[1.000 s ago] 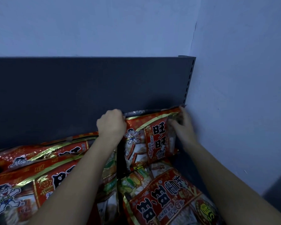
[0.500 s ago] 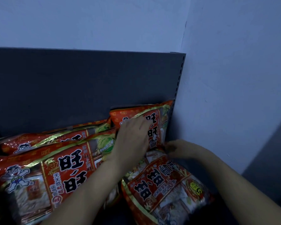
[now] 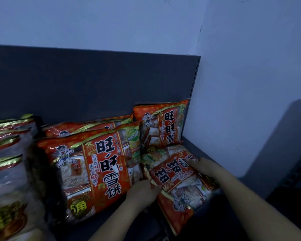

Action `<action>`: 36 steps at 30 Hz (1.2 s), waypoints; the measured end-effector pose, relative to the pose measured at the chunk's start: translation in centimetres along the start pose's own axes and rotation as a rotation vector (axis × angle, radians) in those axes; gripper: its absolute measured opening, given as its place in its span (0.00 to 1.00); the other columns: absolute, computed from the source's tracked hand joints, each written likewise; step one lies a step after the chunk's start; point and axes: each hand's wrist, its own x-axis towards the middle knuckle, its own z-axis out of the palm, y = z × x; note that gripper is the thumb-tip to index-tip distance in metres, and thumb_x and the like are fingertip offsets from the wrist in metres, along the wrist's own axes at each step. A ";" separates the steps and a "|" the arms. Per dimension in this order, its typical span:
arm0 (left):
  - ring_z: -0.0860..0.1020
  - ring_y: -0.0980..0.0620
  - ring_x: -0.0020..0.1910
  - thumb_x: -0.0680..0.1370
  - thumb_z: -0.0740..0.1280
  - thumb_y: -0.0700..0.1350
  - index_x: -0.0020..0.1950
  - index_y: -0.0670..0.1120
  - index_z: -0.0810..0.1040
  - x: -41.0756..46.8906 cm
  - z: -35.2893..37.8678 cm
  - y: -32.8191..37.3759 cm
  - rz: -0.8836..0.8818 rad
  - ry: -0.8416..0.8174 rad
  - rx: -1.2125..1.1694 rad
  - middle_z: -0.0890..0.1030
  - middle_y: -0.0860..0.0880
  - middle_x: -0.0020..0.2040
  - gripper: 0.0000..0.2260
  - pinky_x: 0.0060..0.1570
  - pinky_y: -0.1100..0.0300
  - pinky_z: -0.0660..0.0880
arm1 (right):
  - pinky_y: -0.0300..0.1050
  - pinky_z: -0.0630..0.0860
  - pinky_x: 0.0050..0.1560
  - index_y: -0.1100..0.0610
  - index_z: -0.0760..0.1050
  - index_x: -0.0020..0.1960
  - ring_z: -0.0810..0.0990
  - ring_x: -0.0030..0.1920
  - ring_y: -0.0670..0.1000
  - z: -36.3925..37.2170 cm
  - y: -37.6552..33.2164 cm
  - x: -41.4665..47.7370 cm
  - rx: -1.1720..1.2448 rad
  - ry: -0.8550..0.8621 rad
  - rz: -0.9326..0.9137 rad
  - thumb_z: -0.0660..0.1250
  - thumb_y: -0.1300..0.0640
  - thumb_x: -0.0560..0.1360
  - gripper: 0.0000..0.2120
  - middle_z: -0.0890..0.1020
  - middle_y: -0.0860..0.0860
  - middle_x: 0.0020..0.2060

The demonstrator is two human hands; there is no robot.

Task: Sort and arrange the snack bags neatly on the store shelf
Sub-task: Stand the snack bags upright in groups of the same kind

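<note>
Plainly four glossy red plastic snack bags (image 3: 94,171); left hand (image 3: 142,193) and right hand (image 3: 203,165) grip the flat-lying bag (image 3: 181,185).

Single wide-angle head-worn view, set above and behind the left hand (image 3: 141,192) and right hand (image 3: 203,166), facing forward and down into a shelf (image 3: 196,148) corner at close range. Both hands, with the snack bag (image 3: 177,181) between them, fall low and right of centre. Beyond them rises the back panel (image 3: 94,84), and farther still the wall (image 3: 250,66).
</note>
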 end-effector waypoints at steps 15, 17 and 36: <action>0.77 0.52 0.53 0.79 0.61 0.39 0.56 0.45 0.75 -2.3 -0.8 5.2 0.453 0.349 -0.414 0.80 0.50 0.53 0.08 0.55 0.57 0.75 | 0.44 0.69 0.59 0.62 0.66 0.68 0.73 0.63 0.56 -2.0 -1.5 -2.7 -0.111 0.168 -0.071 0.57 0.45 0.80 0.25 0.73 0.59 0.66; 0.78 0.50 0.52 0.78 0.60 0.36 0.57 0.44 0.78 -2.2 -2.3 6.0 0.533 0.451 -0.246 0.81 0.49 0.53 0.11 0.53 0.58 0.75 | 0.45 0.69 0.60 0.61 0.62 0.71 0.71 0.65 0.57 -2.5 -2.7 -3.0 0.019 0.351 -0.266 0.61 0.49 0.79 0.25 0.71 0.58 0.67; 0.75 0.51 0.39 0.74 0.71 0.47 0.37 0.46 0.74 0.9 -10.9 6.7 0.467 0.484 -0.237 0.76 0.50 0.37 0.09 0.40 0.57 0.70 | 0.53 0.55 0.71 0.50 0.72 0.59 0.70 0.61 0.52 -9.8 -4.8 -1.4 -0.670 0.676 -0.575 0.64 0.54 0.73 0.14 0.75 0.48 0.55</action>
